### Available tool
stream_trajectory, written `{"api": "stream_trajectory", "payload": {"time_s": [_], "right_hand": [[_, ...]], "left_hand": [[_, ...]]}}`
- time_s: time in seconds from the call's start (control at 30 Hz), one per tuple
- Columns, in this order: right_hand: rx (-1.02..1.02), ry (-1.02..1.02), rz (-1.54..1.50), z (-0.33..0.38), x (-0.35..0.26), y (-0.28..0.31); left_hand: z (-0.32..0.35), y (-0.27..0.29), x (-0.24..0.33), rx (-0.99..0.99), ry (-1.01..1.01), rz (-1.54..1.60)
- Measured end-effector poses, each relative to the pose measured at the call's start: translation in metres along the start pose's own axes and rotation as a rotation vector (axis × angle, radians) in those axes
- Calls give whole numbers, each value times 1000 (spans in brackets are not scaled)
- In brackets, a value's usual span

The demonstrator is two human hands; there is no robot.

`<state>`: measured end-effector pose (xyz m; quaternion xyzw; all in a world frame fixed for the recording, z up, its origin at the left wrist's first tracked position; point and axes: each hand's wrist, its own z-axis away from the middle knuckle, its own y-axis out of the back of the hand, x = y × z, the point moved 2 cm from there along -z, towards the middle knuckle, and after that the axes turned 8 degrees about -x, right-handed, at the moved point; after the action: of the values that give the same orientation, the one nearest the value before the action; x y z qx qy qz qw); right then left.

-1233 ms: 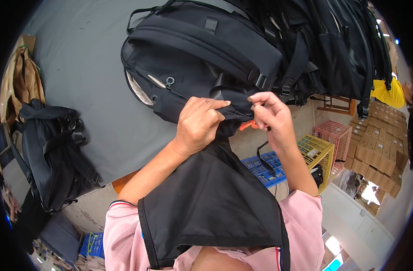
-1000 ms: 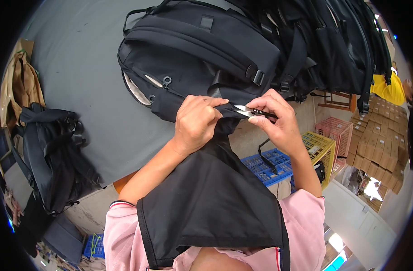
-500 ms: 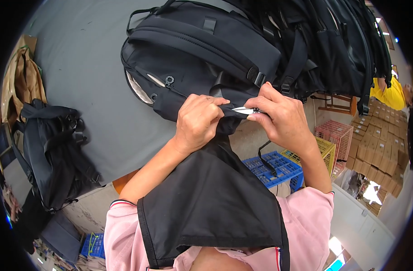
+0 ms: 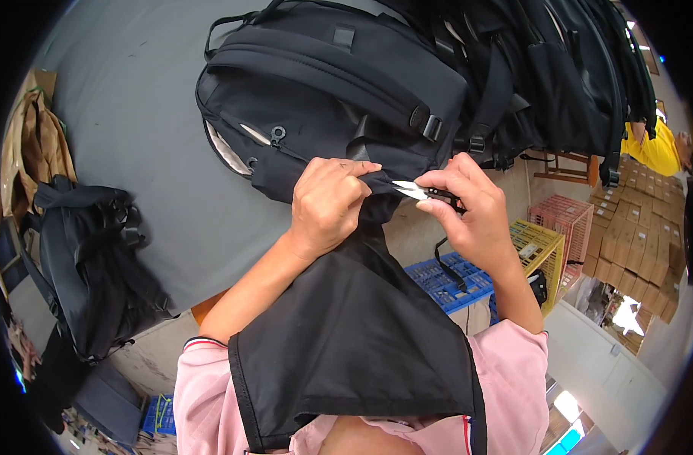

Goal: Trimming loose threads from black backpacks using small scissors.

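Observation:
A black backpack (image 4: 308, 98) lies on its side on the grey table, its zip partly open and a pale lining showing. My left hand (image 4: 327, 201) is closed on the edge of the backpack's lower side, pinching the black fabric. In my right hand (image 4: 467, 201) is a pair of thread snips (image 4: 413, 190) with silver blades and a black handle. The blade tips point left and meet the fabric just beside my left fingers. Whether they touch a thread is too small to tell.
More black backpacks (image 4: 558, 83) are heaped at the right. Another black bag (image 4: 89, 258) hangs by the left edge of the table (image 4: 172, 220). Blue, yellow and pink crates (image 4: 562, 224) stand below right, near stacked cartons (image 4: 634, 235). A person in yellow (image 4: 653, 149) is at far right.
My right hand has shifted slightly down, and more of the snips' black handle shows now. The backpack has moved a little to the left. My left hand keeps its pinch.

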<state>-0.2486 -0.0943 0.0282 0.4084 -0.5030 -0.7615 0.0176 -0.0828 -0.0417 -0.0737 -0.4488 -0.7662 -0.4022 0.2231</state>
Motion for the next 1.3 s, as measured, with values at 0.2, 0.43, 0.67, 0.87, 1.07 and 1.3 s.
{"api": "stream_trajectory", "payload": {"time_s": [0.2,0.43,0.67,0.87,1.07,1.3], "right_hand": [[22,84,203,-2,-8,-5],[135,-10,78,3,-2,-8],[65,-21,74,9,-5,-15],[127,1,68,12,-8,-19],[183,31,218,12,-13,-24],[199,-44,60,22,0,-31]], "left_hand": [[0,-2,1,-4,-23,-12],[3,0,0,7,-49,-37],[3,0,2,-10,-35,-18],[3,0,0,-16,-52,-33],[5,-1,2,-19,-41,-23],[9,0,2,-18,2,2]]}}
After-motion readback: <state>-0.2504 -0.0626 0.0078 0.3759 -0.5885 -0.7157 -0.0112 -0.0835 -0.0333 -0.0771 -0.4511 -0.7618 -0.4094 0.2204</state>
